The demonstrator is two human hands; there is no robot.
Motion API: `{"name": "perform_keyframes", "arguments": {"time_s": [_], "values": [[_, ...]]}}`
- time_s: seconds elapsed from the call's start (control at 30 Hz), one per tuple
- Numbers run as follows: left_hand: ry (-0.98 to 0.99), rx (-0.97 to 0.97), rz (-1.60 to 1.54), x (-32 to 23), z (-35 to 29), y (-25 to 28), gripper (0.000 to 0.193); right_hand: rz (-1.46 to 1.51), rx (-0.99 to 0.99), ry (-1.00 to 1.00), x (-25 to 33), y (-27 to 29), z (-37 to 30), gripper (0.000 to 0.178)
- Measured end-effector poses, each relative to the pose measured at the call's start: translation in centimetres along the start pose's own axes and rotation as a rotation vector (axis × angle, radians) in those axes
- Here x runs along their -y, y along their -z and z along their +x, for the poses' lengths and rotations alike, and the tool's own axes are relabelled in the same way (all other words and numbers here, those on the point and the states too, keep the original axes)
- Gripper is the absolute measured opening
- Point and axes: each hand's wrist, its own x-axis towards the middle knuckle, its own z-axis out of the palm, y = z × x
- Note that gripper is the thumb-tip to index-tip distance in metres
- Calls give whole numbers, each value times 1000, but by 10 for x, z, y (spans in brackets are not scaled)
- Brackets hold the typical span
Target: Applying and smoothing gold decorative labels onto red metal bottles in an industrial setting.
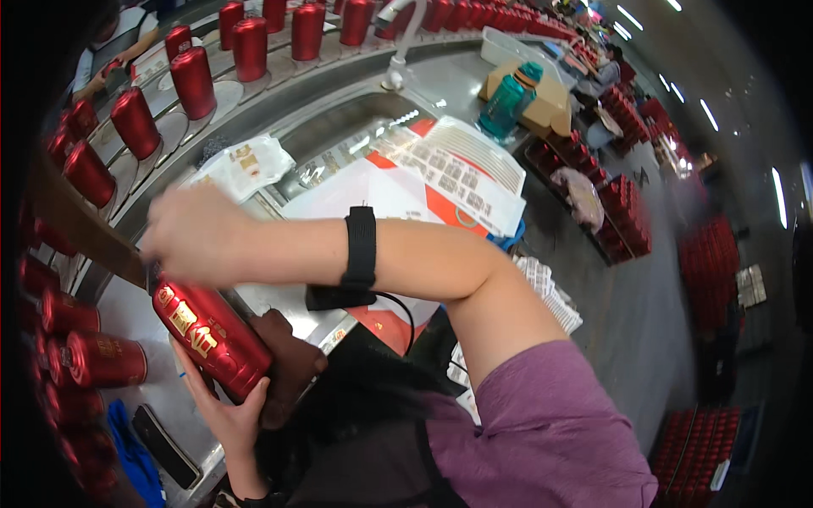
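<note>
A glossy red bottle (212, 334) with gold characters lies tilted in front of me, its neck end toward the upper left. My left hand (230, 419) supports its lower side, with the thumb near the base and the fingers along the body. My right hand (196, 233), blurred by motion, is curled at the neck end; what its fingers close on is hidden. A black wristband (360, 247) circles my right wrist. Under the bottle's base is a dark brown block (292, 356). Sheets of printed labels (457, 173) lie beyond my right forearm.
A curved conveyor (224, 97) carries several red bottles or cans around the left and back. A white faucet (398, 51) rises behind a metal basin. A teal water bottle (508, 102), a cardboard box (546, 106), a phone (167, 444) and a blue cloth (131, 457) are nearby. Other people sit farther off.
</note>
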Motion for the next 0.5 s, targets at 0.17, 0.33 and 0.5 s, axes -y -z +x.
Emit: {"name": "perform_keyframes", "arguments": {"time_s": [0.17, 0.33, 0.5], "values": [[-17, -21, 26, -1, 0, 0, 111, -142, -57, 3, -23, 15, -18, 24], [-2, 1, 38, 4, -4, 9, 120, -23, -155, -392, -58, 134, -123, 42], [-11, -4, 39, -3, -11, 7, 123, 76, -495, -1059, -128, 224, -297, 26]]}}
